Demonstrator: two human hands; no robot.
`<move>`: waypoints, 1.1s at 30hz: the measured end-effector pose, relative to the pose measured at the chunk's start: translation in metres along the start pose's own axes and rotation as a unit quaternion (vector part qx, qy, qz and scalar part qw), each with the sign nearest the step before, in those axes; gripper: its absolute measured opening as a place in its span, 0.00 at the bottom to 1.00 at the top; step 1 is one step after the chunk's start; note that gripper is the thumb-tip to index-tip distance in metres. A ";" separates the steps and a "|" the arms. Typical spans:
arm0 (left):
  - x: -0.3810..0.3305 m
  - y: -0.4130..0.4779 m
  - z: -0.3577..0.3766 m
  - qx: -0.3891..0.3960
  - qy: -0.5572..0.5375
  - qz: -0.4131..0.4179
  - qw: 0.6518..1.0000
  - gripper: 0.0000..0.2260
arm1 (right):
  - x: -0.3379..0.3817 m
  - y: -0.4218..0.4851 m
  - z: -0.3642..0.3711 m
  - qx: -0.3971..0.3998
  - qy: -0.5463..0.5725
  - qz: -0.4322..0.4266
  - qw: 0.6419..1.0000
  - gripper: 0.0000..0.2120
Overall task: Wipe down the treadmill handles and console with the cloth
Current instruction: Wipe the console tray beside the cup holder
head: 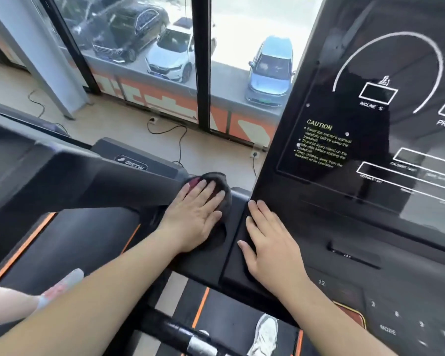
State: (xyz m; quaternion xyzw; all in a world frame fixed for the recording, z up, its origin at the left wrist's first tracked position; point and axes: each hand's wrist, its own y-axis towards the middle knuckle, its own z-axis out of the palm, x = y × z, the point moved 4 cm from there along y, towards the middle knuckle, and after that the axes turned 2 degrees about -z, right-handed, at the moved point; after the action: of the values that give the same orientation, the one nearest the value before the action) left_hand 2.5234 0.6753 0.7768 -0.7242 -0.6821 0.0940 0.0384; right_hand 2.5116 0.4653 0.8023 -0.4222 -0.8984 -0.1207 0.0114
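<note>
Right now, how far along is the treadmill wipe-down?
Done: nothing visibly finished. In hand: the left hand presses the dark cloth onto the console's left corner; the right hand rests flat beside it. Left: the display, keypad and handlebar, by the look of it.

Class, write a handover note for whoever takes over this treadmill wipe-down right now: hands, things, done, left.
Left hand: flat, pressing the dark cloth on the console's left tray.
Right hand: flat, empty, resting on the ledge beside the display panel.
Done: wiping at the tray; what is already clean cannot be told.
Left: probably display panel, keypad and grip bar.
</note>
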 end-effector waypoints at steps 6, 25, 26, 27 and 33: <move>-0.050 0.005 0.006 -0.015 -0.032 -0.016 0.999 0.28 | -0.004 -0.003 0.009 0.014 -0.004 -0.004 1.000 0.26; -0.019 0.027 -0.006 0.036 -0.012 0.039 0.999 0.27 | -0.001 -0.003 0.009 -0.010 0.038 0.021 0.999 0.21; -0.020 0.040 -0.008 0.044 -0.030 -0.003 0.999 0.27 | -0.001 -0.003 0.009 -0.007 0.038 0.023 0.999 0.21; -0.026 0.046 -0.008 0.045 -0.043 -0.032 0.998 0.27 | -0.002 -0.003 0.009 -0.002 0.039 0.024 0.999 0.21; -0.058 -0.033 0.015 0.008 -0.056 0.033 0.998 0.28 | -0.003 -0.003 0.009 -0.006 0.040 0.021 0.999 0.21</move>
State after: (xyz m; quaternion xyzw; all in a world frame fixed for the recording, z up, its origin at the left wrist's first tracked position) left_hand 2.4853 0.6192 0.7732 -0.7395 -0.6582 0.1411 0.0023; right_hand 2.5123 0.4628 0.7927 -0.4356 -0.8875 -0.1424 0.0477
